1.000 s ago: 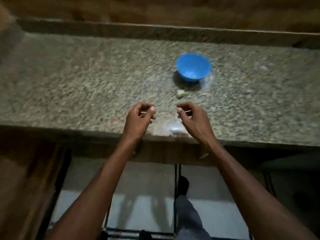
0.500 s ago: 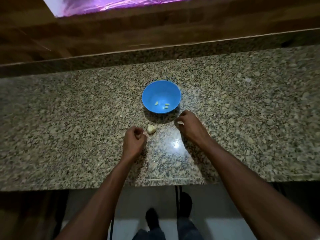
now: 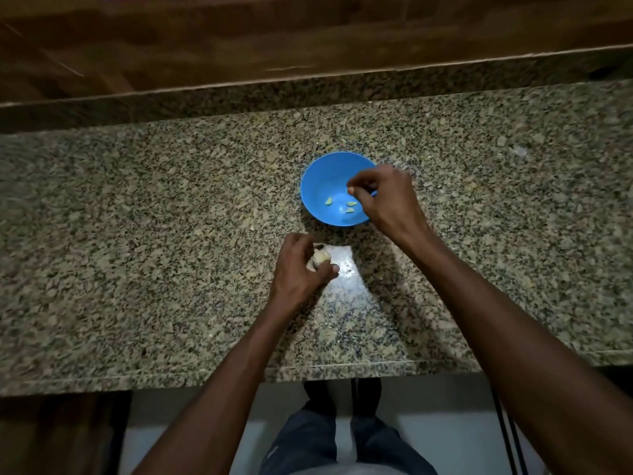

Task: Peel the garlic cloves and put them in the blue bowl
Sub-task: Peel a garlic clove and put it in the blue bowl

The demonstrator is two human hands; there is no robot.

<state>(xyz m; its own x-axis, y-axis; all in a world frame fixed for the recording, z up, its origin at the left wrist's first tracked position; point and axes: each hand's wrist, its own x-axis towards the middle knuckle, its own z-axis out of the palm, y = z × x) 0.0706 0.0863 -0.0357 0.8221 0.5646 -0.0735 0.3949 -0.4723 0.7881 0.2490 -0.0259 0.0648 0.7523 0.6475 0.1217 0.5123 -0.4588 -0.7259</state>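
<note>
A small round blue plastic bowl (image 3: 317,186) is being kept on the speckled granite bench (image 3: 137,234), roughly at the middle of its depth and well apart from both the front edge and the raised granite strip along the back. Several small pale yellow-green peeled garlic cloves (image 3: 350,203) are being held loosely scattered on the floor of the bowl, apart from one another. The right hand (image 3: 383,197) is being held over the right side of the bowl, covering part of its rim, with the fingers curled and the fingertips (image 3: 351,190) drawn together above the inside of the bowl; whether anything is being pinched between them cannot be told, since the tips are blurred. The left hand (image 3: 298,265) is being kept on the bench just in front of the bowl, apart from it, and a pale, cream-coloured garlic bulb piece (image 3: 320,257) is being gripped between its curled fingers and thumb; whether the piece is being pressed against the bench or lifted slightly off it cannot be told. A bright patch of reflected light is being thrown on the polished stone just to the right of this hand. Behind the bench, a brown wooden wall panel (image 3: 308,32) is being shown across the top of the view. Below the front edge of the bench, the person's legs in dark blue jeans (image 3: 308,437) are being seen above a pale floor.
</note>
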